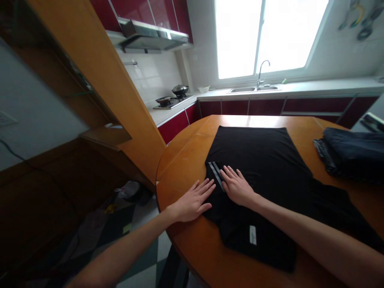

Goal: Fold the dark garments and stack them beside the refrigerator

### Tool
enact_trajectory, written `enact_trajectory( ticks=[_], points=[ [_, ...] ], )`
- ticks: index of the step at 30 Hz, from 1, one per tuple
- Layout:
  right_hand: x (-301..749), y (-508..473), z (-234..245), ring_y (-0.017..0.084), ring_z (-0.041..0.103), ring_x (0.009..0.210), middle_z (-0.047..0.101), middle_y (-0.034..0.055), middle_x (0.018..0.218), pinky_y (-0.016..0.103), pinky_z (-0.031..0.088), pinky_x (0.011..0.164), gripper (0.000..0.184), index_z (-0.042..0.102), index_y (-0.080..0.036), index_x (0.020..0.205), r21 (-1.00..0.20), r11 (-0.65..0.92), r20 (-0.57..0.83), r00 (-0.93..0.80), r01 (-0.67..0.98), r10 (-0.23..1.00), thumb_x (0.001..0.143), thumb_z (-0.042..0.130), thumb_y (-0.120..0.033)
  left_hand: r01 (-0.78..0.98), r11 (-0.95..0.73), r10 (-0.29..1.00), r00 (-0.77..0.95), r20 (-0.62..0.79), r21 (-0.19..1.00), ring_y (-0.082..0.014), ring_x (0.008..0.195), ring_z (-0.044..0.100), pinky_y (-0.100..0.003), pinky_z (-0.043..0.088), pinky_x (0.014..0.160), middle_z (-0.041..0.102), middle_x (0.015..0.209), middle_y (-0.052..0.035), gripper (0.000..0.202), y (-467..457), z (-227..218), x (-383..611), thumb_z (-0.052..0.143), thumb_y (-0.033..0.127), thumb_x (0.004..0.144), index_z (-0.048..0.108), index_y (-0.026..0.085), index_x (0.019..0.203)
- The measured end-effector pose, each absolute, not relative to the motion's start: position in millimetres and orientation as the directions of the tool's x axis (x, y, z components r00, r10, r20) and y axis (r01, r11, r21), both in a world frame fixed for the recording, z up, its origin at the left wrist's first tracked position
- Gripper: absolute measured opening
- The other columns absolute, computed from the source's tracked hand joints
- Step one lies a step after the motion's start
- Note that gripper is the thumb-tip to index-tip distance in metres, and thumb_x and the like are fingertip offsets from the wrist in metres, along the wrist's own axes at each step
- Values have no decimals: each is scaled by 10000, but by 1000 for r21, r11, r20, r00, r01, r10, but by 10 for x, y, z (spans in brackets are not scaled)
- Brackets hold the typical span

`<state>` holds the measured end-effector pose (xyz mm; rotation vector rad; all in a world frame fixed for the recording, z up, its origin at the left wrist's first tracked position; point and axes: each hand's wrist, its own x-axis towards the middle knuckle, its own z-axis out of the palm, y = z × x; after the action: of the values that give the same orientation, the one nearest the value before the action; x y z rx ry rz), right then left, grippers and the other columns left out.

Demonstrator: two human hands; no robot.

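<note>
one shirt (270, 168) lies spread on the table (186, 156), two grey stripes (216, 172) on its sleeve. the left hand (193, 202) and right hand (238, 186) rest flat there, fingers open, gripping nothing. one folded garment (354, 154) lies well apart.

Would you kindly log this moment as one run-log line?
left hand: flat, black shirt edge | right hand: flat on shirt | folded dark garment: table, far right

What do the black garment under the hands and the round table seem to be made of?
Black garment: it looks like a soft, thin knit fabric with a matte finish. It lies flat with soft folded edges and shows no shine.
Table: it appears to be wood or wood veneer under a glossy varnish. The orange-brown top shows plank seams and reflects bright light at the far edge.
</note>
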<state>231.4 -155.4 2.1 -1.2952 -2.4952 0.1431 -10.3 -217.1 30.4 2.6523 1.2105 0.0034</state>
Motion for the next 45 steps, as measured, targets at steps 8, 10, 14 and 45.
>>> enact_trajectory(
  ticks=[8, 10, 14, 45],
  points=[
    [2292, -1541, -18, 270, 222, 1526, 265, 156, 1636, 510, 198, 1220, 631, 309, -68, 1566, -229, 555, 195, -521, 800, 831, 1006, 309, -360, 753, -599, 776, 630, -36, 272, -194, 1537, 190, -401, 169, 1250, 249, 1654, -81, 554, -1824, 601, -80, 283, 411, 1073, 271, 219, 1593],
    [2297, -1544, -5, 269, 219, 1526, 266, 154, 1636, 509, 195, 1220, 630, 312, -67, 1564, -222, 558, 193, -525, 799, 829, 1007, 307, -362, 771, -579, 808, 586, 61, 263, -190, 1535, 199, -399, 189, 1243, 266, 1650, -84, 529, -1536, 529, 20, 276, 358, 1072, 318, 201, 1575],
    [2303, -1546, 7, 265, 213, 1528, 257, 151, 1638, 507, 193, 1221, 632, 311, -63, 1564, -217, 552, 177, -524, 805, 833, 1008, 308, -363, 793, -571, 813, 582, 15, 213, -252, 1544, 158, -538, 155, 1227, 257, 1652, -65, 532, -1101, 273, 70, 324, 424, 1063, 326, 262, 1570],
    [3095, -1632, 948, 234, 598, 1257, 650, 90, 1357, 360, 460, 1071, 415, 646, -179, 1330, -601, 433, 377, -240, 672, 895, 988, 452, -310, 600, -755, 618, 786, -18, 266, -242, 1546, 125, -445, 186, 1244, 206, 1669, -36, 573, -1384, 950, 508, 333, 437, 1072, 201, 290, 1609]
  ],
)
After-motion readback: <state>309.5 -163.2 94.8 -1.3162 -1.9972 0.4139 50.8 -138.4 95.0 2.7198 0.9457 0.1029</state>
